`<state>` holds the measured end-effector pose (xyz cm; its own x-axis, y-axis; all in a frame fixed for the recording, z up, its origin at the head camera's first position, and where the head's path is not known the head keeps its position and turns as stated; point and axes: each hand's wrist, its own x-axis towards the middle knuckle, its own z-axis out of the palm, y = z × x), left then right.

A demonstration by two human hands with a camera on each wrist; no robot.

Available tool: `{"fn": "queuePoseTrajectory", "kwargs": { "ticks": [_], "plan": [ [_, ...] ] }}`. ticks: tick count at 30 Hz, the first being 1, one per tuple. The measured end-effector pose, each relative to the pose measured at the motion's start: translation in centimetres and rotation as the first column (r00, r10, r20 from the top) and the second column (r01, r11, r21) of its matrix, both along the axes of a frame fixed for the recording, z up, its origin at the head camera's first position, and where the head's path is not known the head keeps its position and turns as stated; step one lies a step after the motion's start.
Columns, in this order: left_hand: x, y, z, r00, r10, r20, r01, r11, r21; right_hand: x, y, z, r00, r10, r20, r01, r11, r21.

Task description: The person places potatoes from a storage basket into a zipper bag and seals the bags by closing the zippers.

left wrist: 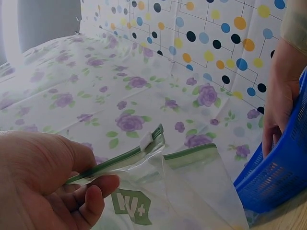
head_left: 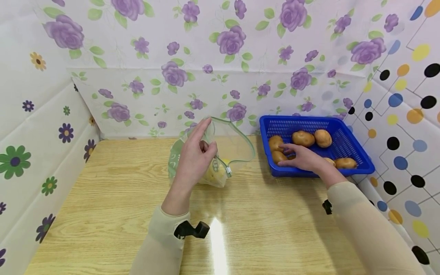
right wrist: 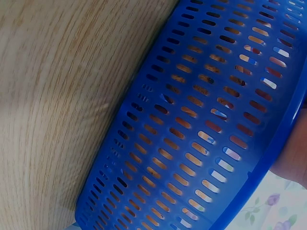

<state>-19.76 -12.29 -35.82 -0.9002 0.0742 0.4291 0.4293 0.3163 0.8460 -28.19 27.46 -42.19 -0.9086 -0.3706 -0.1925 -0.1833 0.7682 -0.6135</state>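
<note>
My left hand (head_left: 194, 156) pinches the rim of a clear zip bag (head_left: 237, 143), whose mouth gapes toward the basket. Its green zip track (left wrist: 189, 152) and white slider (left wrist: 147, 141) show in the left wrist view. Something yellowish (head_left: 214, 176) shows through the lower part of the bag, which rests on the table. Inside the blue plastic basket (head_left: 317, 172), my right hand (head_left: 302, 157) reaches down with thumb and fingers spread over potatoes at the left end. One potato (head_left: 275, 143) lies at the fingertips, another potato (head_left: 278, 157) just below it; the palm hides part of the pile.
More potatoes (head_left: 303, 138) lie at the back of the basket and at its front right, including one potato (head_left: 345, 163). The wooden table (head_left: 261, 225) meets a flowered cloth wall (head_left: 206, 91) behind and a dotted cloth wall (head_left: 405, 152) on the right.
</note>
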Motion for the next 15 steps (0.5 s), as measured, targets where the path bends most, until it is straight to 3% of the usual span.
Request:
{"fn": "queuePoseTrajectory", "kwargs": {
  "ticks": [15],
  "plan": [
    [-0.02, 0.19, 0.01, 1.000, -0.007, 0.003, 0.007, 1.000, 0.000, -0.45, -0.02, -0.13, 1.000, 0.018, -0.016, -0.016, 0.997, 0.075]
  ]
}}
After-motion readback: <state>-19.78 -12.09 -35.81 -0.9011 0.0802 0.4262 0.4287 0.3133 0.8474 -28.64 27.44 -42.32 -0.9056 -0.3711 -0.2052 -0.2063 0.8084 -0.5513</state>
